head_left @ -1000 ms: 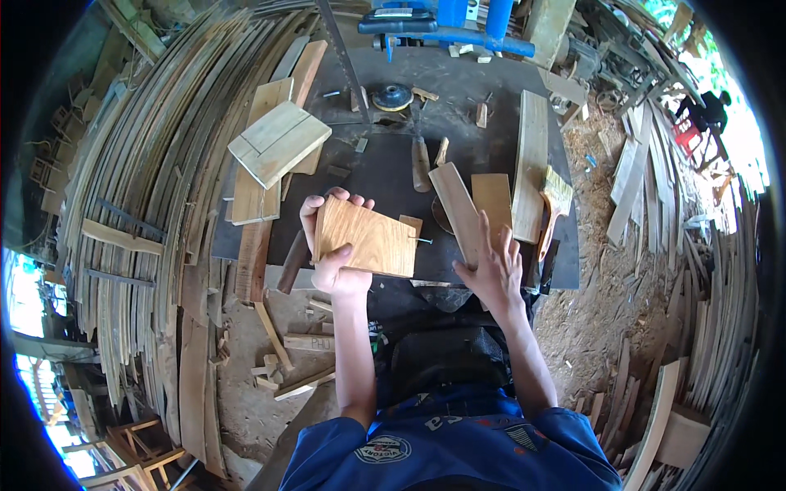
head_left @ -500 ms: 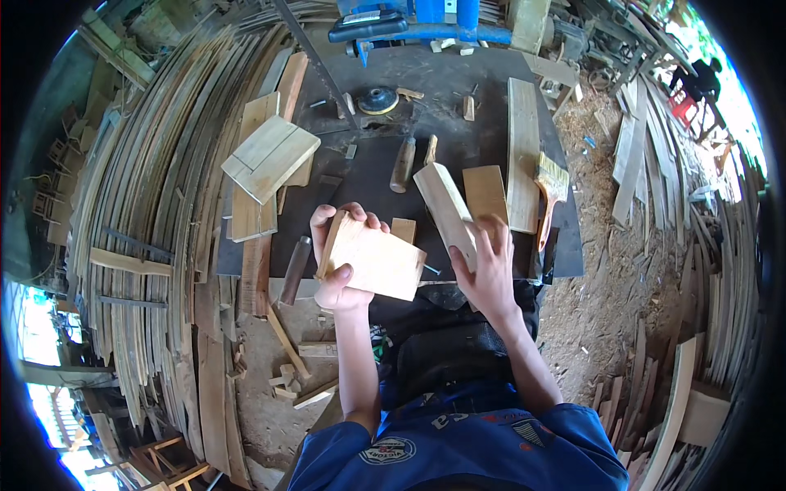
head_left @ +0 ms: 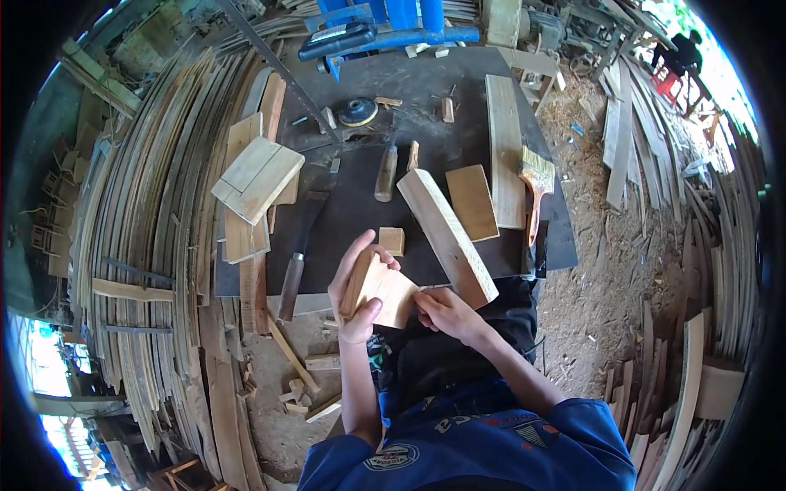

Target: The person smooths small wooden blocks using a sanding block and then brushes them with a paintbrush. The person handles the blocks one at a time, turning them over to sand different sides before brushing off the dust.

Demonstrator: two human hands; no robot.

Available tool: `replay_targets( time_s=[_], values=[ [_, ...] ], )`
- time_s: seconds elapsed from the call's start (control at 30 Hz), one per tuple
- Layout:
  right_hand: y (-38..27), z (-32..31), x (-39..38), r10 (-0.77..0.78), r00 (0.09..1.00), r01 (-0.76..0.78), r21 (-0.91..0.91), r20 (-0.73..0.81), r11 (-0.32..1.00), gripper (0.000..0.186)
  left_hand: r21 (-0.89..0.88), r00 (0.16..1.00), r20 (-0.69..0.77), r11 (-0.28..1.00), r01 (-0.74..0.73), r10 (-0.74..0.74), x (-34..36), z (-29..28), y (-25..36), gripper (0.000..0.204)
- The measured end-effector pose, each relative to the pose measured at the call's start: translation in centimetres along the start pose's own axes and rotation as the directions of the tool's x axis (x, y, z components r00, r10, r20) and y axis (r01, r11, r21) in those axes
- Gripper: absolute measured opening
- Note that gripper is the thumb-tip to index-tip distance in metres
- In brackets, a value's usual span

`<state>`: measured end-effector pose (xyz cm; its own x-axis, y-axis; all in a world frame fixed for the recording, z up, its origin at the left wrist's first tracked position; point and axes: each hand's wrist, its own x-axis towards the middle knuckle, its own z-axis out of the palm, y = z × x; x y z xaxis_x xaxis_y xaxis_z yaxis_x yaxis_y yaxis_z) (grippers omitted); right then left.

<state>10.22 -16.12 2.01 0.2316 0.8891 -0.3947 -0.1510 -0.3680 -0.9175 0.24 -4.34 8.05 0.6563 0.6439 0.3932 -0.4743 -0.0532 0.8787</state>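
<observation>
My left hand [head_left: 343, 302] is wrapped round a light wooden board [head_left: 388, 295], thumb across its face, just in front of the dark table [head_left: 409, 74]. My right hand [head_left: 444, 315] is closed at the board's right edge; what its fingertips hold is hidden. A small square block [head_left: 391, 242] lies just beyond the board. A pale batten [head_left: 446, 233] rests diagonally on the table, overhanging the near edge, beside a brown board [head_left: 471, 204] and a paintbrush [head_left: 536, 188]. A long blade with a handle [head_left: 292, 286] lies to the left of my hands.
A marked board [head_left: 257, 176] rests on planks at the table's left. A round black pad [head_left: 358, 112] and a wooden-handled tool [head_left: 385, 172] lie farther back. Blue metal equipment [head_left: 422, 24] stands beyond. Plank stacks [head_left: 139, 204] line the sides. Another person [head_left: 684, 53] sits at upper right.
The board in my left hand has moved nearer my body. My right hand has left the batten, moved left and closed at the board's edge, where a nail showed earlier.
</observation>
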Motion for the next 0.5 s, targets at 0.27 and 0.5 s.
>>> replay_targets(
  time_s=[0.27, 0.5],
  values=[
    [-1.1, 0.8, -1.1, -0.378, 0.912, 0.219, -0.596, -0.156, 0.773, 0.010, 0.294, 0.992, 0.121, 0.952, -0.081, 0.047, -1.7, 0.7, 0.3, 0.064],
    [-0.7, 1.0, -1.2, -0.292, 0.939, 0.197, -0.410, -0.181, 0.891, 0.019, 0.373, 0.958, 0.258, 0.902, -0.216, 0.122, -1.9, 1.2, 1.5, 0.056]
  ],
)
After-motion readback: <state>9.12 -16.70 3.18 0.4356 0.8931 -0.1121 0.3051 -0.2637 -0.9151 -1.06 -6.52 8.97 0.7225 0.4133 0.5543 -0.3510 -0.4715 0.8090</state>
